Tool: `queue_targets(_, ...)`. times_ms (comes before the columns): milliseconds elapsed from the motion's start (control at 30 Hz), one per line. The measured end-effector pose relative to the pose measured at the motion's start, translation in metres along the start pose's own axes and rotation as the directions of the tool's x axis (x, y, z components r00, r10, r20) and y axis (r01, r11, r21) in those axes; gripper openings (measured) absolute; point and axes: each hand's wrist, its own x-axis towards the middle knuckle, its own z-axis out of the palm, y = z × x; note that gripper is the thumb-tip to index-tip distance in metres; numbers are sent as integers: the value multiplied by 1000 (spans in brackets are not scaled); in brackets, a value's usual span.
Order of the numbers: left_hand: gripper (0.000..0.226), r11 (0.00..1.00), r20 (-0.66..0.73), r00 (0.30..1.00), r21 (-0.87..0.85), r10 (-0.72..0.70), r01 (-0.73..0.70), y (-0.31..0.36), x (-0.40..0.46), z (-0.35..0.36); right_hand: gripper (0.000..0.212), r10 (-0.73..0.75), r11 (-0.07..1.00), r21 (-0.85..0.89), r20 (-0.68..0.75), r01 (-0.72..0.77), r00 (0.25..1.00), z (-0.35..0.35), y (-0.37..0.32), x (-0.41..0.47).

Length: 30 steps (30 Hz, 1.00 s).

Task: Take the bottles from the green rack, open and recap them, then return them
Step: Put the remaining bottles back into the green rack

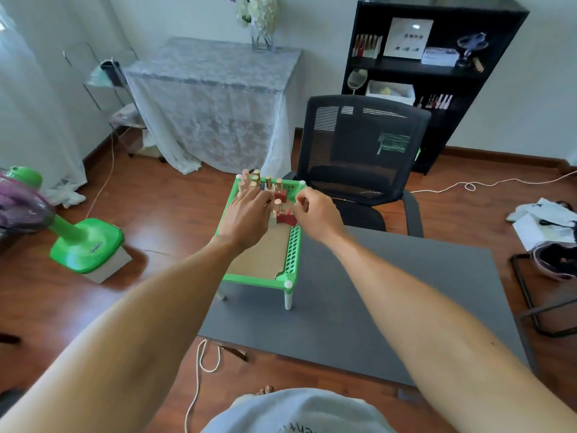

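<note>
Head view: both arms reach forward over the grey desk [390, 307] to the green rack [292, 254], a small legged tray standing at the desk's far left corner. Nail-polish bottles [278, 185] with gold and pale caps stand bunched at the rack's far end; near half of the tray shows only its cardboard liner. Left hand [246, 215] is over the bottle cluster, fingers fairly straight and spread, tips among the caps at the far left; can't tell whether it actually holds one. Right hand [315, 210] sits at the rack's right rim with fingers curled, grip pinching a small pale cap-like piece [300, 200] between thumb and fingertips; whether that cap is on a bottle or loose is hidden by the fingers. Red bottles [285, 217] stand just beside that hand, touching each other. Black mesh chair [362, 157] behind the rack, green fan base [86, 245] on the wood floor to the left, black shelf unit [437, 73] at the back wall.

Risks, judged from this: bottles are packed tight and tall, so the left fingers pushing in could tip neighbours domino-style. Rack sits on thin legs near the desk edge, so a sideways shove could slide it off. Pinch on the cap is small and fingertip-only, so it could slip and drop into the tray.
</note>
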Motion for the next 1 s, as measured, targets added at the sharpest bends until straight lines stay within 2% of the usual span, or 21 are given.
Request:
queue_targets(267, 13, 999, 62, 998, -37, 5, -3, -22, -8, 20, 10, -44, 997, -61, 97, 50, 994, 29, 0, 4)
queue_targets(500, 14, 1000, 61, 998, -21, 0, 2, -24, 3, 30, 16, -71, 993, -88, 61, 76, 996, 35, -1, 14)
queue_targets(767, 34, 996, 96, 995, -84, -19, 27, -29, 13, 32, 21, -74, 990, -115, 31, 77, 997, 39, -9, 22)
queue_targets(1000, 31, 992, 98, 995, -121, -18, 30, -31, 13, 34, 18, -40, 991, -130, 24, 43, 999, 39, -10, 24)
